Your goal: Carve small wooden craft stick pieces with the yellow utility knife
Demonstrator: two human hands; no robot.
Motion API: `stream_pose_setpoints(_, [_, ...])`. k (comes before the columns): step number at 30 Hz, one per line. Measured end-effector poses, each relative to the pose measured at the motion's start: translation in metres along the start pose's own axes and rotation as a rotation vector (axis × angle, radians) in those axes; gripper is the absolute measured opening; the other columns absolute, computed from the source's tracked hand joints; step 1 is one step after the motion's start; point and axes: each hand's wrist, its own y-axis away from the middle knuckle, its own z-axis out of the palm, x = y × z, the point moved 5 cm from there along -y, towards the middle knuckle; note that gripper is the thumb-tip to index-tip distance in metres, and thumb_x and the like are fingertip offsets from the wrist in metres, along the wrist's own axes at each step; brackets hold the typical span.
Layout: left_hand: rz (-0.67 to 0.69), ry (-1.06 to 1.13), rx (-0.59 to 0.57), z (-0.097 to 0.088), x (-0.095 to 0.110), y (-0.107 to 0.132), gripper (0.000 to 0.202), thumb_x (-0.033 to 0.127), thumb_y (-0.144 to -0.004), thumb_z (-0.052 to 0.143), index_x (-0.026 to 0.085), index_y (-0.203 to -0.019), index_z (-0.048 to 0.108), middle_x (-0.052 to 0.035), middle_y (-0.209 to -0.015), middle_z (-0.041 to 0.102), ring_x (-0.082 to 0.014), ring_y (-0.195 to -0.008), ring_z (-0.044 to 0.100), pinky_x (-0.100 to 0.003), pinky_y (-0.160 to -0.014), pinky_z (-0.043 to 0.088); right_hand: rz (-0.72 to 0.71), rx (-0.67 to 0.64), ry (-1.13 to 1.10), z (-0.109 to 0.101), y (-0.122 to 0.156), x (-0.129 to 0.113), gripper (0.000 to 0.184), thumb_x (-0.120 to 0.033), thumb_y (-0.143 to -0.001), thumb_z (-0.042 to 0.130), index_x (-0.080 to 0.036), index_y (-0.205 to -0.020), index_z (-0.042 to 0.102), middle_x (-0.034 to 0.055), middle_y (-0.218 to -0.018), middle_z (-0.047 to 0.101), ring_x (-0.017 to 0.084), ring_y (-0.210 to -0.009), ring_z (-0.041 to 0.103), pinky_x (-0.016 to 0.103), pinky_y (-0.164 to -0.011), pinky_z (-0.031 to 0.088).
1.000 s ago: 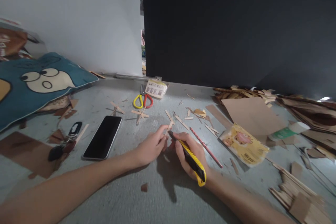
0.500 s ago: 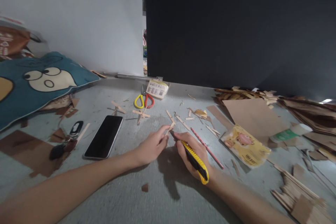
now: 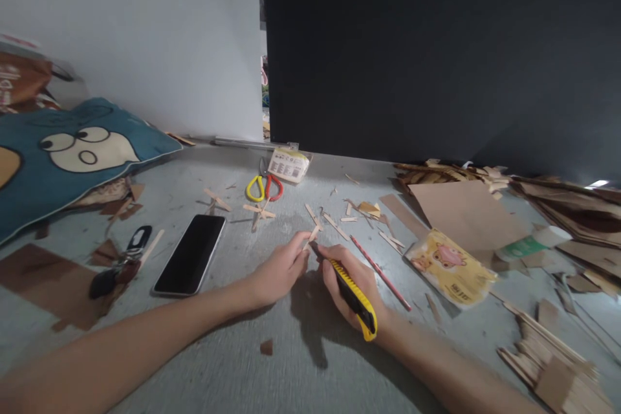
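The left hand (image 3: 280, 272) pinches a wooden stick (image 3: 314, 233) between thumb and fingertips, pressing it to the floor (image 3: 301, 369) midway between near and far edges, probably so it cannot slide. The right hand (image 3: 365, 278) is wrapped tight round a yellow utility knife (image 3: 354, 294), nose angled at the stick (blade too dark to make out). Whether it touches the wood is unclear.
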Motion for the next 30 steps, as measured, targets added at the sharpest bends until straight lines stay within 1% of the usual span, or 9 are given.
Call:
stream_pose_setpoints(3, [-0.017,0.011,-0.007,0.001,-0.004,-0.001,0.029,0.034,-0.107,0.037,0.02,-0.128,0.052,0.0045,-0.073,0.055,-0.0176,-0.069,0.055,-0.03,-0.07,0.043,0.039,0.017,-0.03,0.003,0.0,0.002,0.014,-0.029,-0.105,0.054,-0.026,-0.112,0.065,0.003,-0.086,0.074,0.018,-0.067,0.07,0.031,-0.064,0.059])
stream_pose_setpoints(7, [-0.013,0.008,0.005,0.002,-0.007,-0.002,0.031,0.035,-0.108,0.037,0.02,-0.13,0.052,0.0024,-0.077,0.058,-0.0181,-0.071,0.057,-0.031,-0.071,0.044,0.108,0.031,-0.025,0.007,0.001,0.005,0.012,-0.032,-0.106,0.053,-0.024,-0.109,0.063,0.0009,-0.08,0.072,0.017,-0.066,0.07,0.029,-0.063,0.057])
stream_pose_setpoints(11, [-0.019,-0.003,0.007,0.002,-0.007,-0.002,0.034,0.034,-0.108,0.036,0.019,-0.134,0.05,0.0034,-0.075,0.057,-0.0176,-0.069,0.056,-0.031,-0.069,0.043,0.2,0.066,-0.159,0.01,0.001,0.008,0.021,-0.041,-0.109,0.052,-0.023,-0.108,0.062,-0.0002,-0.076,0.073,0.017,-0.065,0.073,0.028,-0.062,0.058])
stream_pose_setpoints(15, [-0.016,0.016,-0.006,0.002,-0.005,-0.002,0.036,0.037,-0.109,0.034,0.019,-0.137,0.049,0.0058,-0.069,0.054,-0.0164,-0.063,0.053,-0.029,-0.065,0.041,0.27,0.108,-0.309,0.012,0.001,0.009,0.027,-0.05,-0.107,0.055,-0.024,-0.107,0.061,0.0009,-0.079,0.073,0.019,-0.071,0.075,0.031,-0.066,0.061])
stream_pose_setpoints(18, [0.001,0.007,0.005,0.001,-0.004,-0.003,0.038,0.041,-0.109,0.034,0.019,-0.136,0.049,0.0051,-0.071,0.056,-0.0167,-0.064,0.053,-0.029,-0.066,0.041,0.316,0.134,-0.384,0.015,0.002,0.012,0.028,-0.052,-0.107,0.056,-0.024,-0.109,0.063,0.002,-0.082,0.074,0.02,-0.074,0.075,0.034,-0.071,0.063])
stream_pose_setpoints(21, [0.026,0.006,0.029,0.0,-0.003,-0.003,0.037,0.042,-0.108,0.034,0.019,-0.133,0.05,0.0025,-0.079,0.06,-0.0176,-0.072,0.057,-0.031,-0.073,0.045,0.375,0.168,-0.394,0.016,0.004,0.016,0.029,-0.053,-0.105,0.059,-0.025,-0.111,0.066,0.0048,-0.092,0.076,0.021,-0.079,0.076,0.036,-0.075,0.064])
stream_pose_setpoints(23, [0.021,0.025,0.03,0.0,-0.003,-0.003,0.036,0.043,-0.108,0.034,0.02,-0.132,0.049,0.0015,-0.083,0.061,-0.018,-0.075,0.058,-0.032,-0.076,0.046,0.408,0.169,-0.409,0.017,0.005,0.019,0.03,-0.054,-0.104,0.059,-0.025,-0.111,0.068,0.0057,-0.095,0.076,0.022,-0.08,0.076,0.038,-0.076,0.065])
stream_pose_setpoints(27, [-0.011,0.09,0.007,0.001,-0.004,-0.003,0.036,0.047,-0.108,0.036,0.021,-0.13,0.048,0.0008,-0.087,0.061,-0.0185,-0.079,0.057,-0.033,-0.078,0.045,0.428,0.138,-0.47,0.019,0.004,0.02,0.03,-0.053,-0.105,0.057,-0.026,-0.108,0.069,0.0035,-0.084,0.076,0.021,-0.072,0.076,0.038,-0.074,0.066])
stream_pose_setpoints(30, [-0.026,0.215,-0.025,0.003,-0.005,-0.003,0.038,0.053,-0.107,0.041,0.022,-0.128,0.047,0.0025,-0.083,0.057,-0.0163,-0.073,0.051,-0.03,-0.071,0.041,0.403,0.149,-0.476,0.018,0.001,0.019,0.026,-0.05,-0.104,0.059,-0.026,-0.105,0.067,0.0016,-0.079,0.075,0.02,-0.069,0.075,0.036,-0.071,0.065])
